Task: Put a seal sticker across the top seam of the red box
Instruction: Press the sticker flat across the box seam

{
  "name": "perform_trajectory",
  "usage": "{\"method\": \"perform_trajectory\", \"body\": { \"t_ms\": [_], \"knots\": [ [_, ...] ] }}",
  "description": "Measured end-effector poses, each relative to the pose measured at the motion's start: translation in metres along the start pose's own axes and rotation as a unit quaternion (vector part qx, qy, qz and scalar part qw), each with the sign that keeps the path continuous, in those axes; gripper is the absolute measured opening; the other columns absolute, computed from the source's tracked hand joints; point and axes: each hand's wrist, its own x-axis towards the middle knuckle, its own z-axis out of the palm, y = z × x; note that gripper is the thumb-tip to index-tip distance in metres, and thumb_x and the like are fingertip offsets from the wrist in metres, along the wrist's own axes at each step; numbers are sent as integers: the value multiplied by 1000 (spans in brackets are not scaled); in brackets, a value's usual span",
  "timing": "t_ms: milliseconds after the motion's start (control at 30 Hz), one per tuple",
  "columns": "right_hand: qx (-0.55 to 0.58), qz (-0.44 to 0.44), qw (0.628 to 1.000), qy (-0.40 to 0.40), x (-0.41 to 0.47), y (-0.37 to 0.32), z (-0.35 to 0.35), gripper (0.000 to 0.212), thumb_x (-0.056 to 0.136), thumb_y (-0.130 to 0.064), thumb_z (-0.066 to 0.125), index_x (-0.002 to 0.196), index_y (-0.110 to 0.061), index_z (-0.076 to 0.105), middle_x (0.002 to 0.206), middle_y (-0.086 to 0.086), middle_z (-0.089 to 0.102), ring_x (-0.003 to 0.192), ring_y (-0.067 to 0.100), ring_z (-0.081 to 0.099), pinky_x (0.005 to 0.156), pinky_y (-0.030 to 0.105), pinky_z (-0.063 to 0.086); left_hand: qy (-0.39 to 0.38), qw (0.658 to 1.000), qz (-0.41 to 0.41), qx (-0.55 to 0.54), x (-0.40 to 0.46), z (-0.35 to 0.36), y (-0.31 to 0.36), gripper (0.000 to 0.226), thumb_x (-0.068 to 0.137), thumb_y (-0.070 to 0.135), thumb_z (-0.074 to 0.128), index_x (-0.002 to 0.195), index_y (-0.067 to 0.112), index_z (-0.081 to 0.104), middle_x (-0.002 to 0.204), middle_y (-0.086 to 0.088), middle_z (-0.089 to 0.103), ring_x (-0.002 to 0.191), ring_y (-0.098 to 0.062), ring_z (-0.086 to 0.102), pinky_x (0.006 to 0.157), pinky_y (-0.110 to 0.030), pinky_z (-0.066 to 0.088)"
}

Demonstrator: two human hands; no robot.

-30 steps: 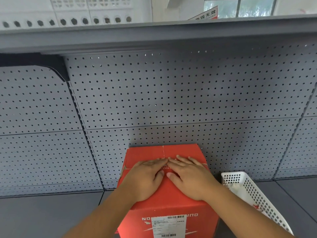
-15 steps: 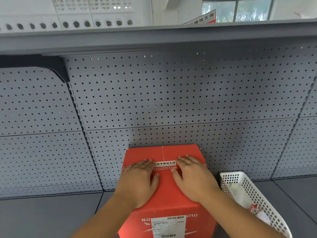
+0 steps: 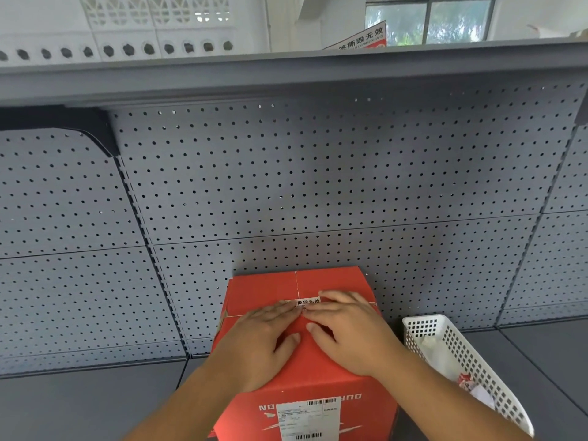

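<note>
The red box (image 3: 264,288) stands on the grey shelf against the pegboard, a white shipping label on its near face. A white seal sticker (image 3: 307,302) with black characters lies across the top seam. My left hand (image 3: 259,342) rests flat on the box top, fingertips on the sticker's left end. My right hand (image 3: 346,326) lies flat beside it, fingers covering the sticker's right end. The fingertips of both hands nearly meet at the seam. Neither hand grips anything.
A white perforated plastic basket (image 3: 471,361) with paper scraps stands right of the box. The grey pegboard wall (image 3: 318,186) rises directly behind. An upper shelf edge (image 3: 286,74) overhangs. Grey shelf surface (image 3: 79,405) extends left.
My hands were apart half a second ago, showing more of the sticker. They have slid back together toward the seam, covering most of it.
</note>
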Motion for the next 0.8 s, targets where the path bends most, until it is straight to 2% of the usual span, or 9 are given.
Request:
{"method": "perform_trajectory", "body": {
  "t_ms": [133, 333, 400, 500, 567, 633, 700, 733, 800],
  "knots": [
    [-15, 39, 998, 49, -2, 0, 2, 42, 99, -47, 41, 115, -31, 76, 123, -19, 72, 131, 9, 50, 106, 36, 37, 13, 1000, 12, -7, -10, -2, -13, 55, 99, 61, 32, 151, 43, 37, 159, 23, 30, 148, 5, 18, 124, -32, 13],
    [-51, 81, 990, 107, -4, 1, 5, 38, 93, -40, 50, 86, -22, 83, 92, -16, 79, 107, 10, 60, 92, 39, 48, 81, 997, 6, 7, -18, 0, -15, 54, 98, 52, 34, 141, 31, 57, 149, 16, 52, 142, -2, 39, 120, -32, 28],
    [-53, 84, 989, 112, -5, 2, 6, 40, 93, -39, 49, 81, -20, 82, 84, -15, 77, 100, 10, 58, 88, 39, 51, 105, 994, 3, 9, -19, 1, -14, 51, 96, 47, 38, 134, 26, 65, 142, 10, 61, 136, -5, 48, 117, -30, 33],
    [-51, 78, 989, 118, -4, 3, 6, 40, 93, -38, 48, 81, -19, 81, 82, -15, 76, 96, 10, 57, 87, 40, 52, 127, 992, -8, 22, -20, 0, -12, 47, 94, 44, 42, 123, 23, 72, 133, 6, 68, 126, -9, 59, 111, -24, 33],
    [-37, 54, 991, 118, -4, 4, 5, 37, 94, -38, 49, 87, -19, 80, 90, -14, 76, 100, 11, 56, 88, 41, 53, 132, 991, -17, 30, -18, -2, -9, 42, 93, 43, 45, 119, 24, 73, 127, 7, 71, 117, -12, 64, 106, -28, 43],
    [-5, 22, 997, 80, -3, 2, 3, 40, 98, -44, 43, 114, -25, 75, 119, -16, 72, 120, 10, 52, 102, 40, 47, 126, 991, -13, 30, -13, -3, -3, 41, 94, 43, 46, 126, 29, 67, 129, 10, 68, 118, -11, 62, 103, -33, 47],
    [15, 0, 1000, 1, -2, 1, 2, 49, 104, -51, 29, 141, -33, 56, 148, -21, 52, 144, 4, 32, 118, 36, 26, 82, 997, -1, 13, -8, -1, 6, 53, 96, 50, 40, 145, 33, 49, 151, 12, 50, 138, -6, 44, 116, -34, 34],
    [16, -7, 999, -34, -2, 1, 0, 52, 105, -53, 23, 148, -35, 47, 156, -22, 43, 149, 2, 21, 122, 35, 16, 55, 998, 2, 11, -6, 2, 10, 60, 97, 53, 34, 154, 33, 36, 160, 13, 36, 146, -4, 30, 122, -33, 23],
    [16, -7, 997, -80, 0, 1, -3, 55, 105, -54, 16, 154, -37, 36, 162, -21, 31, 152, 0, 10, 125, 36, 4, 23, 1000, -6, 20, -5, 4, 14, 67, 98, 58, 25, 159, 32, 18, 166, 14, 18, 151, -2, 12, 124, -27, 2]
  ]
}}
